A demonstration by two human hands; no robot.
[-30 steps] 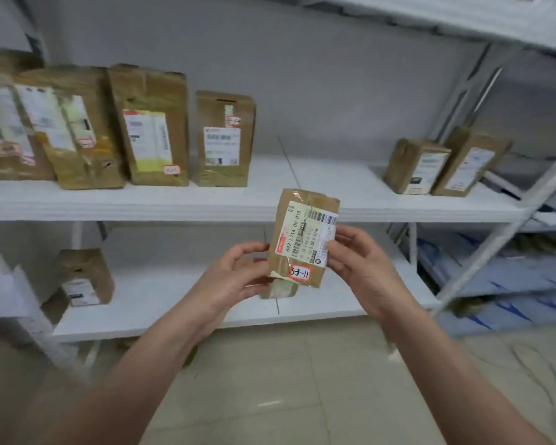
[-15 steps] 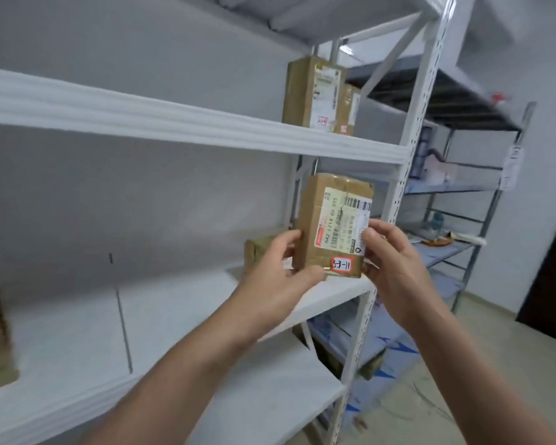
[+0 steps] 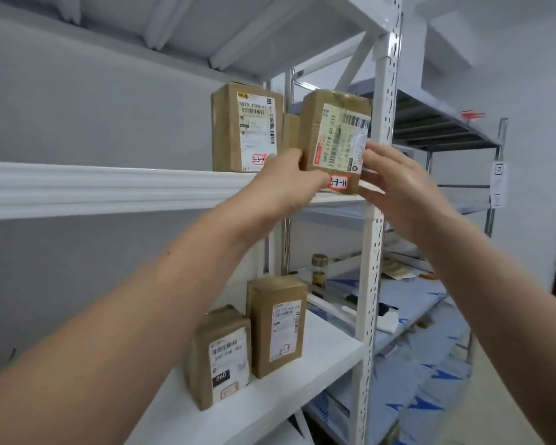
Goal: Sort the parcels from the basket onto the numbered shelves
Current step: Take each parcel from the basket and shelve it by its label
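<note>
Held parcel (image 3: 329, 123): a brown, tape-wrapped carton, upright at the right-hand end of the upper shelf (image 3: 109, 187), just beside the perforated white post (image 3: 379, 220). Whether its base rests on the board cannot be told. A white shipping label with barcodes is carried on its front, with printing that appears to read "042 L714 00 015"; below it, a red-bordered sticker (image 3: 338, 182) is marked by hand "3-3-11".

The carton is gripped from both sides. Its left edge is clasped by the left hand (image 3: 289, 184), fingers curled. Its lower right corner is pinched by the right hand (image 3: 395, 187), fingers on the label's edge and thumb beneath.

To the left on the same shelf, a second parcel (image 3: 228, 130) is stood upright; its red-bordered sticker (image 3: 259, 159) is marked "3-3-9". A smaller carton (image 3: 290, 130) is seen between and behind the two.

On the lower shelf (image 3: 328, 358) two further cartons are stood side by side: the shorter carton (image 3: 206, 348) bears a black tag (image 3: 221, 378) printed "060"; the writing on the taller carton (image 3: 264, 316) is too small to be read.

On the neighbouring rack (image 3: 495, 146), blue-and-white sheets (image 3: 430, 380) and a dark jar (image 3: 318, 271) are held.
</note>
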